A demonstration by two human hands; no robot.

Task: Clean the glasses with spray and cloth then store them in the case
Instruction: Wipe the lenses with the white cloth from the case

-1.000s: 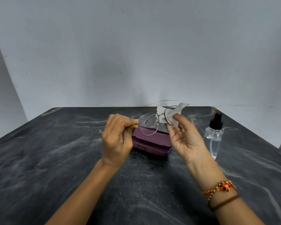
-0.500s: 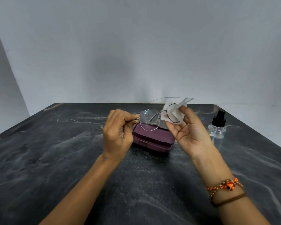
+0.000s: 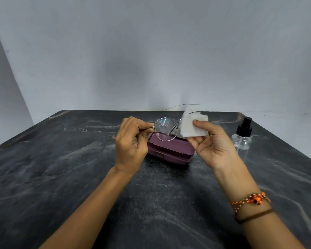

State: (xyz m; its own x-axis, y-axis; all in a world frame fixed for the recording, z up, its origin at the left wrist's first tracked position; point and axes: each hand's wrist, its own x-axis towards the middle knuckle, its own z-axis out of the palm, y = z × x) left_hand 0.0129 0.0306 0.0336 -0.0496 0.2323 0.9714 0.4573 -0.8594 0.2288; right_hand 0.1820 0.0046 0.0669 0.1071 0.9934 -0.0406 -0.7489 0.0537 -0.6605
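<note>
Two hands up over a dark stone desk (image 3: pixel 61 177). Left hand (image 3: pixel 130 144) w/ fingers curled tight, pinching the glasses (image 3: pixel 164 129) at the outer corner of one lens. Glasses held in the air, just above the purple case (image 3: pixel 171 150), not touching it. Tiny drops on the near lens. Right hand (image 3: pixel 214 146) palm up, thumb pressing a white cloth (image 3: pixel 192 125) onto the other lens, fingers behind the cloth, so that lens is mostly hidden. One thin arm of the glasses poking out past the top of the cloth. Case lying shut on the desk, btwn the two hands & a bit behind them. Clear spray bottle (image 3: pixel 241 137) w/ a black top standing upright on the desk, to the right of the right hand, apart from the case. Orange bead band (image 3: pixel 250 200) & a brown band on the right wrist. Plain grey wall (image 3: pixel 151 51) at the back.
</note>
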